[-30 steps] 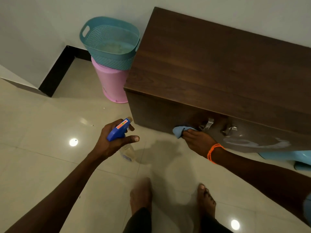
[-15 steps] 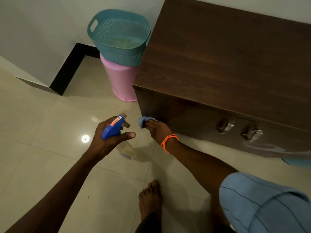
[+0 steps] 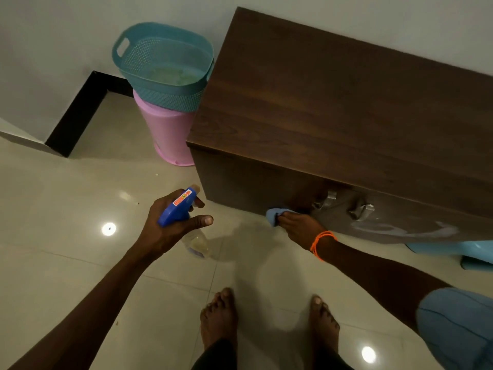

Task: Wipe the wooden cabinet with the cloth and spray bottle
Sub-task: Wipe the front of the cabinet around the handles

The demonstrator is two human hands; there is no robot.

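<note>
A dark wooden cabinet [image 3: 333, 108] stands against the wall, with two metal handles [image 3: 344, 204] on its front doors. My right hand [image 3: 298, 228], with an orange thread at the wrist, presses a light blue cloth [image 3: 272, 216] against the lower front of the left door, just left of the handles. My left hand [image 3: 165, 231] holds a spray bottle [image 3: 178, 206] by its blue trigger head, out over the floor left of the cabinet. The bottle's clear body hangs below the hand. A pale streak shows on the right door.
A teal perforated basket [image 3: 160, 62] sits on a pink bin [image 3: 170, 134] beside the cabinet's left end. A light blue object [image 3: 453, 249] lies on the floor under the cabinet's right part. My bare feet [image 3: 266, 316] stand on glossy beige tiles.
My right hand slid the cloth along the cabinet front from near the handles to the left corner, then back right to below the handles. The left hand kept the bottle roughly in place.
</note>
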